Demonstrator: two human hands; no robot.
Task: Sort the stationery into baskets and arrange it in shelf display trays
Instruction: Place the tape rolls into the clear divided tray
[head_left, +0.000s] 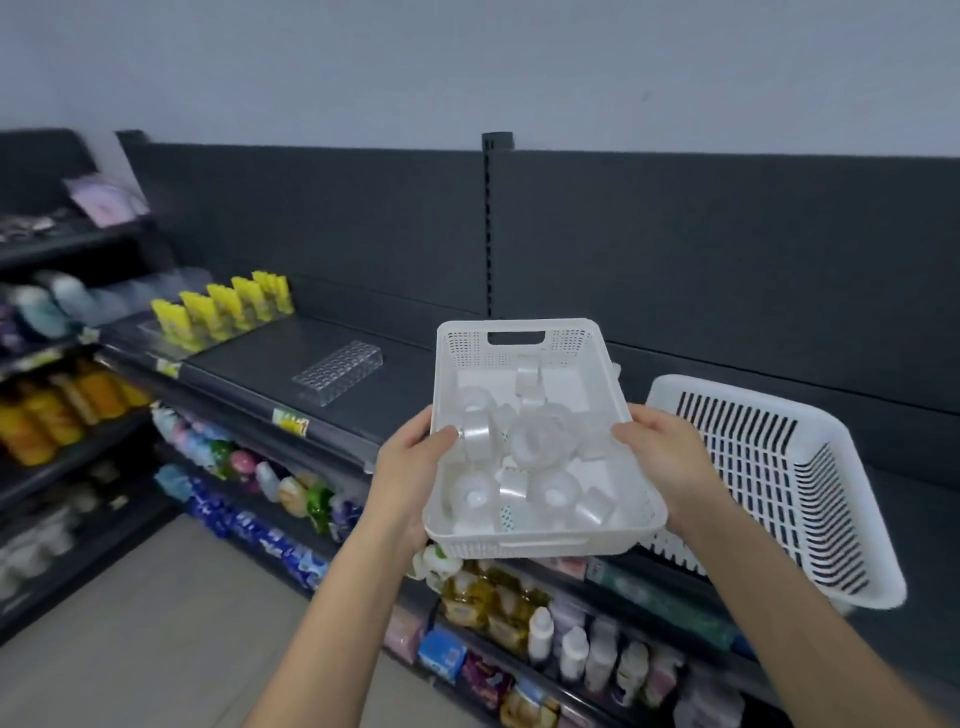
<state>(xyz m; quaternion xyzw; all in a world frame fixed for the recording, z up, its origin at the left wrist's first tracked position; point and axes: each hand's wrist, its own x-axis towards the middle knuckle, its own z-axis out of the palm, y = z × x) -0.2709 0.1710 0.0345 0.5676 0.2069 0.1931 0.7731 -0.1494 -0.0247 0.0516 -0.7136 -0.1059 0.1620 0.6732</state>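
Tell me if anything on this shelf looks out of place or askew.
The empty slatted basket on the right sits tipped up, its near corner seemingly overhanging the shelf edge. The clear display tray lies diagonal to the shelf front.

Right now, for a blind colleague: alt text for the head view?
The left hand and right hand hold a white basket of clear tape rolls over a dark shop shelf. A larger white basket sits right of it; a clear display tray and yellow packets, left.
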